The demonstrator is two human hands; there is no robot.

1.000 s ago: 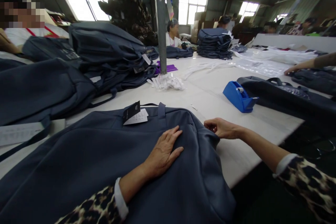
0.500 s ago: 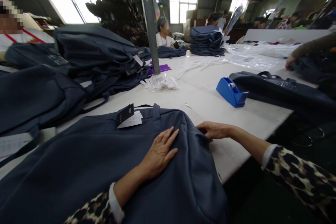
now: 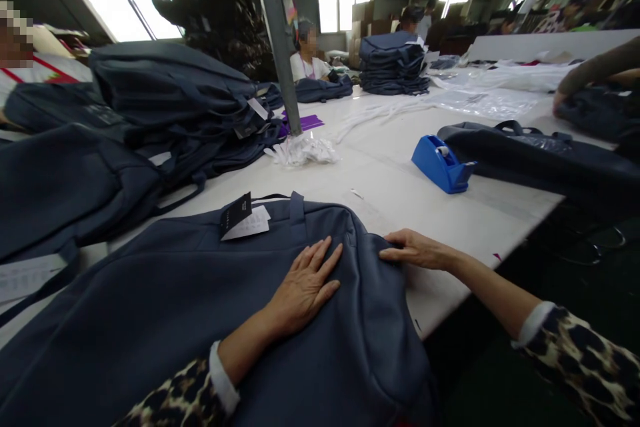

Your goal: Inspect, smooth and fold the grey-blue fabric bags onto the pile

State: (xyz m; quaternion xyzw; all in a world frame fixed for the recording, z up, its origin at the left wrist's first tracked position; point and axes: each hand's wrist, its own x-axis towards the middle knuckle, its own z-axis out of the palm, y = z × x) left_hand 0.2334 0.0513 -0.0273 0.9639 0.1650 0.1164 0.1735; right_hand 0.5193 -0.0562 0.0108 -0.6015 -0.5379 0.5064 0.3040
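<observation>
A dark blue bag (image 3: 190, 307) lies flat across the table in front of me. My left hand (image 3: 306, 290) rests palm down on it near the right end, fingers stretched out. At the bag's far right corner, my right hand (image 3: 419, 250) pinches the side panel between thumb and fingers; some fingertips are hidden beneath the fabric. Black and white hang tags (image 3: 245, 221) lie by the bag's top edge, beside a small fabric loop (image 3: 297, 217).
A blue tape dispenser (image 3: 443, 165) stands beyond my right hand. Stacked bags (image 3: 170, 90) fill the left side, near a metal post (image 3: 280, 47) and crumpled clear plastic (image 3: 305, 150). Another bag (image 3: 505, 153) lies at right, near a co-worker's arm (image 3: 590, 73). The table edge (image 3: 493, 272) slants close to my right forearm.
My right hand has shifted slightly right, its thumb now on top of the side panel, which has been drawn outward and lies flatter. My left hand stays on the bag.
</observation>
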